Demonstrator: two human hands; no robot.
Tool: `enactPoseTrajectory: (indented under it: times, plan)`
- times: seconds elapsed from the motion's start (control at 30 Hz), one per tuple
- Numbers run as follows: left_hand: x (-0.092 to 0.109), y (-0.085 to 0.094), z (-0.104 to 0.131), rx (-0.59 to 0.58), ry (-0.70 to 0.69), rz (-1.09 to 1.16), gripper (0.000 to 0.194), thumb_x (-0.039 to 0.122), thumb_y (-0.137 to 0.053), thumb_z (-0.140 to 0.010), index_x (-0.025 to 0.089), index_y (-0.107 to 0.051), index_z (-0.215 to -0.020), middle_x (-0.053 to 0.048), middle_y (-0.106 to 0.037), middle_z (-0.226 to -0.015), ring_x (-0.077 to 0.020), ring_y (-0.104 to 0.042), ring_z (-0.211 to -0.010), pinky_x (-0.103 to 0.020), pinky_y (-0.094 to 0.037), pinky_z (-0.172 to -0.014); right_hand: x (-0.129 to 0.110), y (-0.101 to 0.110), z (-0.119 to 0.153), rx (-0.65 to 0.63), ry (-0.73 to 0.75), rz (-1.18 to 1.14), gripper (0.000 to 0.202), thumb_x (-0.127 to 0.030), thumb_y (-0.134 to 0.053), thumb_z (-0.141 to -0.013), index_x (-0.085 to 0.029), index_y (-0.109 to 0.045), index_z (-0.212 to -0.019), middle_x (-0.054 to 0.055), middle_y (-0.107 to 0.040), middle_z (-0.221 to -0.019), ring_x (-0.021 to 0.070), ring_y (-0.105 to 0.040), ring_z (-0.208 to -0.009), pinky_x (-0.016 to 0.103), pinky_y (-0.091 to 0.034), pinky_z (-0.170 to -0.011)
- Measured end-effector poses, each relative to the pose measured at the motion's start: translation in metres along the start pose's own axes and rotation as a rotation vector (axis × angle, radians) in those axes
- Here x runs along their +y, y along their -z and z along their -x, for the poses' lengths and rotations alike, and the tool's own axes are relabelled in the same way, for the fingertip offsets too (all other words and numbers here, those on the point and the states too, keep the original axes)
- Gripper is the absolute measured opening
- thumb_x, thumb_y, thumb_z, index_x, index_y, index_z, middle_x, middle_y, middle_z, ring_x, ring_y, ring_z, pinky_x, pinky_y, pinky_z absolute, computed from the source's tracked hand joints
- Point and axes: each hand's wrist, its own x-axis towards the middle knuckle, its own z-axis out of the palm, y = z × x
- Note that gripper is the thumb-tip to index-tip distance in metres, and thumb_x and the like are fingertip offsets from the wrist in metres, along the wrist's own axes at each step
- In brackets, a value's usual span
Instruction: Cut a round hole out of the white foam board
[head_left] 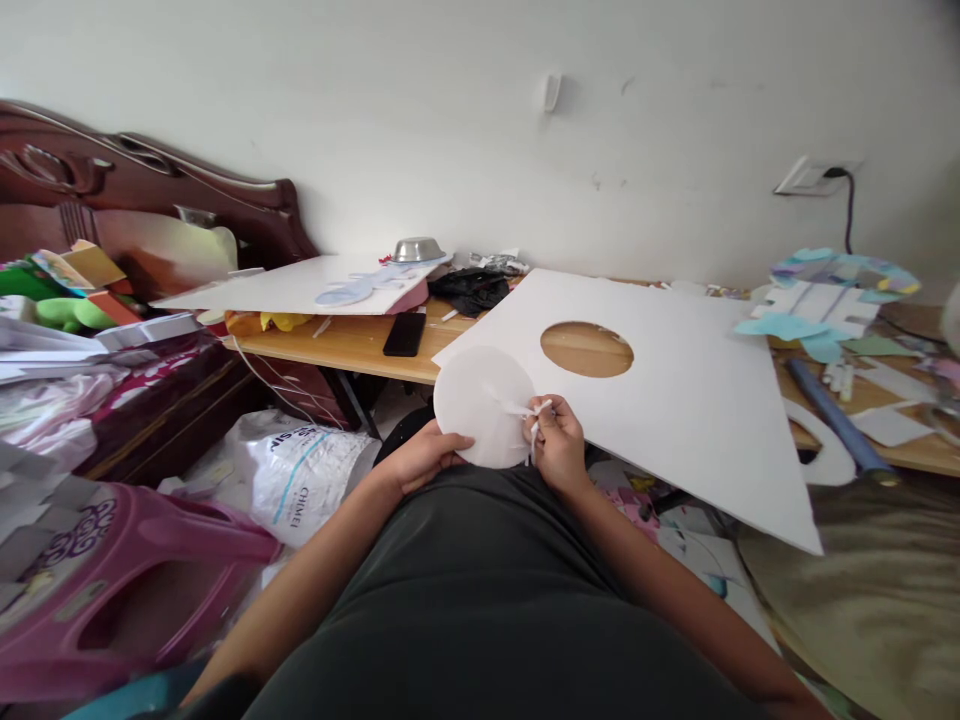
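A round white disc (480, 405) is held in front of my lap. My left hand (429, 456) grips its lower left edge, thumb on the face and fingers behind. At the disc's right side, my right hand (556, 440) pinches crumpled thin white strips (541, 408), perhaps peeled film or tape; one strip reaches across the disc's face. Just beyond lies a large white board (690, 370) with an oval hole (587, 349), through which the wooden table shows. The board's near corner hangs over the table edge.
The wooden table (352, 345) carries a black phone (404, 334), a black plastic bag (471, 290), another white board (277, 280) and a metal bowl (417, 250). Right are a blue roll (840, 420) and a cut-out ring (829, 450). A pink stool (150, 590) and white sack (300, 475) stand left.
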Motion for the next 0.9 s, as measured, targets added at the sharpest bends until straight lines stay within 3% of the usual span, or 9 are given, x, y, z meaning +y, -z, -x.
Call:
enactPoseTrajectory:
  times: [0.2, 0.5, 0.57, 0.63, 0.7, 0.77, 0.83, 0.9]
  plan:
    - [0.000, 0.002, -0.001, 0.001, 0.013, 0.004, 0.046, 0.014, -0.076, -0.069, 0.009, -0.065, -0.113, -0.016, -0.074, -0.107, -0.0232, -0.072, -0.086, -0.032, -0.059, -0.078, -0.003, 0.003, -0.007, 0.095, -0.050, -0.229, 0.041, -0.045, -0.084, -0.071, -0.021, -0.052, -0.081, -0.006, -0.052, -0.076, 0.0020, -0.028, -0.047, 0.017, -0.024, -0.041]
    - [0.000, 0.002, -0.002, 0.018, -0.020, -0.011, 0.055, 0.018, -0.076, -0.066, 0.011, -0.061, -0.118, -0.016, -0.070, -0.118, -0.0251, -0.070, -0.093, -0.037, -0.059, -0.082, -0.022, 0.004, -0.005, 0.130, 0.026, -0.328, 0.033, -0.038, -0.080, -0.078, -0.023, -0.051, -0.083, -0.008, -0.042, -0.067, 0.0037, -0.033, -0.049, 0.014, -0.031, -0.044]
    - [-0.002, 0.002, -0.002, 0.032, -0.032, -0.033, 0.057, 0.021, -0.076, -0.066, 0.012, -0.060, -0.121, -0.016, -0.069, -0.119, -0.0254, -0.069, -0.093, -0.039, -0.058, -0.083, -0.027, 0.002, -0.005, 0.143, 0.133, -0.150, 0.024, -0.041, -0.071, -0.087, -0.025, -0.053, -0.091, -0.005, -0.050, -0.079, 0.0048, -0.039, -0.053, 0.016, -0.035, -0.045]
    - [-0.004, 0.001, -0.001, 0.052, -0.050, -0.073, 0.056, 0.024, -0.076, -0.067, 0.013, -0.060, -0.120, -0.014, -0.070, -0.117, -0.0253, -0.068, -0.092, -0.039, -0.056, -0.084, -0.032, -0.001, -0.006, 0.082, 0.316, 0.224, 0.018, -0.042, -0.062, -0.093, -0.028, -0.055, -0.102, -0.001, -0.055, -0.093, 0.0094, -0.051, -0.064, 0.024, -0.047, -0.055]
    - [-0.004, 0.001, 0.001, 0.074, -0.073, -0.132, 0.054, 0.025, -0.079, -0.067, 0.013, -0.064, -0.117, -0.011, -0.071, -0.114, -0.0244, -0.067, -0.094, -0.036, -0.053, -0.086, -0.038, -0.004, -0.010, -0.063, 0.536, 0.660, 0.027, -0.043, -0.060, -0.094, -0.028, -0.056, -0.116, 0.005, -0.057, -0.104, 0.0187, -0.060, -0.089, 0.036, -0.055, -0.079]
    - [-0.003, 0.003, 0.003, 0.088, -0.098, -0.191, 0.051, 0.024, -0.082, -0.065, 0.013, -0.067, -0.113, -0.008, -0.072, -0.112, -0.0226, -0.064, -0.098, -0.031, -0.049, -0.090, -0.044, -0.010, -0.017, -0.201, 0.725, 1.013, 0.042, -0.046, -0.063, -0.092, -0.025, -0.054, -0.128, 0.012, -0.057, -0.118, 0.0277, -0.055, -0.113, 0.045, -0.050, -0.097]
    - [-0.003, 0.005, 0.003, 0.091, -0.110, -0.233, 0.048, 0.024, -0.083, -0.064, 0.014, -0.069, -0.109, -0.006, -0.072, -0.108, -0.0207, -0.062, -0.097, -0.028, -0.046, -0.088, -0.046, -0.015, -0.025, -0.254, 0.823, 1.242, 0.046, -0.047, -0.062, -0.092, -0.023, -0.054, -0.131, 0.015, -0.057, -0.122, 0.0299, -0.053, -0.118, 0.044, -0.049, -0.097]
    - [-0.004, 0.008, 0.002, 0.092, -0.105, -0.258, 0.045, 0.027, -0.082, -0.066, 0.013, -0.070, -0.107, -0.004, -0.072, -0.099, -0.0188, -0.060, -0.087, -0.028, -0.046, -0.080, -0.045, -0.018, -0.034, -0.256, 0.863, 1.390, 0.032, -0.044, -0.057, -0.096, -0.021, -0.061, -0.119, 0.013, -0.062, -0.109, 0.0266, -0.058, -0.105, 0.037, -0.051, -0.087]
